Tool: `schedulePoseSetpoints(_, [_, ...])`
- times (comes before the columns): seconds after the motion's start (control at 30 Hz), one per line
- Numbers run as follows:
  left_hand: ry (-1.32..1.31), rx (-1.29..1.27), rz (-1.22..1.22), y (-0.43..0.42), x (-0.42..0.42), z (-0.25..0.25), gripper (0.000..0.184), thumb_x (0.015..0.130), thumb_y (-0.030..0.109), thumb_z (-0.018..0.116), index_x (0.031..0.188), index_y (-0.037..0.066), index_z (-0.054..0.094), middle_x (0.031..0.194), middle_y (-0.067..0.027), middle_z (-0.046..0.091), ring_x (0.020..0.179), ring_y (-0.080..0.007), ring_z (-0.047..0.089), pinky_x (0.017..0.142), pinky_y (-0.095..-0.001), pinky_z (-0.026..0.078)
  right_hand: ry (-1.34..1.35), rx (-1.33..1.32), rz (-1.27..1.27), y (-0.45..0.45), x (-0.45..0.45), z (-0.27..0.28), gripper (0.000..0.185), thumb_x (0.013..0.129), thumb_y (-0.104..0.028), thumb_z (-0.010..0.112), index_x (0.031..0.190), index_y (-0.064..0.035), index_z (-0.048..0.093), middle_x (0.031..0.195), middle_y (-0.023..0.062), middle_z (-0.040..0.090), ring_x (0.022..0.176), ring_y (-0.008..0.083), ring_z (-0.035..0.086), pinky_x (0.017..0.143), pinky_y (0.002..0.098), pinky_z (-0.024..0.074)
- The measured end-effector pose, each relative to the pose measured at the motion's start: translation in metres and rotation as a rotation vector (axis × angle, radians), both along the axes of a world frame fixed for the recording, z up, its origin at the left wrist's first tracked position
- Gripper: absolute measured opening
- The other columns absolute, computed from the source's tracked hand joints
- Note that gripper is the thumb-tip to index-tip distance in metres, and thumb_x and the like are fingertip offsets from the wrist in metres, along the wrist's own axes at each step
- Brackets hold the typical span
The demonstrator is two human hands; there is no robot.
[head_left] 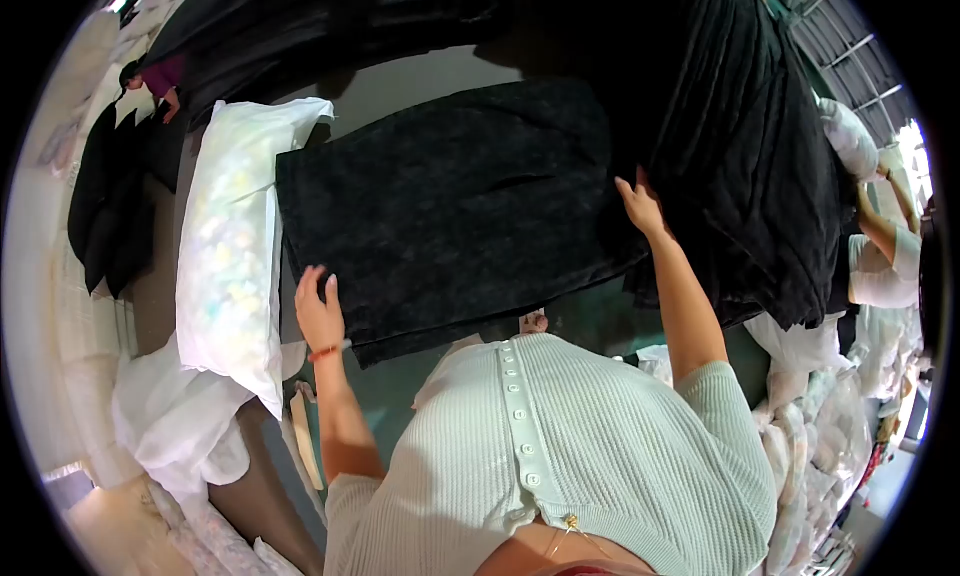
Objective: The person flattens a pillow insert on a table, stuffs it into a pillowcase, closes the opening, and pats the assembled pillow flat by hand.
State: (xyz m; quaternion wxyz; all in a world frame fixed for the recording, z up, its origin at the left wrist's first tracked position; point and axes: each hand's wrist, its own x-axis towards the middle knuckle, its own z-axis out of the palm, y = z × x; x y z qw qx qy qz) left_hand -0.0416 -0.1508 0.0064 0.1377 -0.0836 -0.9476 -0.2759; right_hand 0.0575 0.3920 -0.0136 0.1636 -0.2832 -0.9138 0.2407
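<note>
A wide piece of black fabric (pixel 450 196), roughly rectangular and shaped like a flat cover, lies spread in front of me. My left hand (pixel 320 314), with a red band at the wrist, is at its lower left edge, fingers apart. At the right edge of the fabric is my right hand (pixel 642 206), thumb and forefinger apart; its other fingers are partly hidden. Left of the fabric, touching its side, lies a white stuffed bag (pixel 235 246) with pale coloured filling showing through.
A tall heap of black cloth (pixel 745 166) rises at the right, and more black cloth (pixel 330 26) lies along the far side. A person in purple (pixel 165 76) is at the far left, another in white (pixel 885 271) at the right. White bags (pixel 820 431) are piled at the lower right.
</note>
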Motion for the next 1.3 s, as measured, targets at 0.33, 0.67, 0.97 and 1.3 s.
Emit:
schedulePoseSetpoints(0.33, [0.009, 0.031, 0.149, -0.003, -0.015, -0.015, 0.043, 0.080, 0.003, 0.068, 0.120, 0.016, 0.057, 0.102, -0.0167, 0.053, 0.101, -0.0397, 0.054, 0.087, -0.0435, 0.044, -0.142, 0.182, -0.144, 0.009, -0.011, -0.009, 0.032, 0.096, -0.031, 0.052, 0.122, -0.0131, 0.054, 0.110, 0.0212, 0.063, 0.094, 0.0392, 0.063, 0.074, 0.0468, 0.0525])
schedulePoseSetpoints(0.67, [-0.169, -0.039, 0.347, -0.012, -0.011, -0.047, 0.062, 0.087, 0.035, 0.065, 0.138, 0.009, 0.042, 0.136, -0.0163, 0.047, 0.126, -0.0374, 0.044, 0.102, -0.0489, 0.037, -0.038, 0.287, -0.126, 0.010, 0.001, -0.036, 0.045, 0.096, -0.037, 0.051, 0.132, -0.0094, 0.051, 0.125, 0.0196, 0.057, 0.116, 0.0371, 0.054, 0.096, 0.0478, 0.0440])
schedulePoseSetpoints(0.97, [-0.075, -0.090, 0.291, 0.003, -0.001, -0.026, 0.056, 0.085, 0.029, 0.069, 0.130, 0.005, 0.046, 0.133, -0.0168, 0.051, 0.123, -0.0360, 0.048, 0.100, -0.0477, 0.040, 0.248, 0.390, 0.032, 0.001, 0.012, -0.031, 0.036, 0.094, -0.024, 0.055, 0.127, -0.0089, 0.054, 0.126, 0.0138, 0.058, 0.115, 0.0346, 0.055, 0.093, 0.0445, 0.0464])
schedulePoseSetpoints(1.3, [-0.148, -0.234, 0.381, -0.019, -0.021, -0.065, 0.080, 0.080, 0.063, 0.062, 0.130, 0.002, 0.047, 0.137, -0.0186, 0.047, 0.127, -0.0381, 0.044, 0.099, -0.0523, 0.039, 0.179, 0.301, 0.026, -0.038, -0.004, 0.006, 0.030, 0.083, -0.015, 0.057, 0.113, -0.0097, 0.055, 0.113, 0.0155, 0.061, 0.097, 0.0366, 0.059, 0.081, 0.0451, 0.0481])
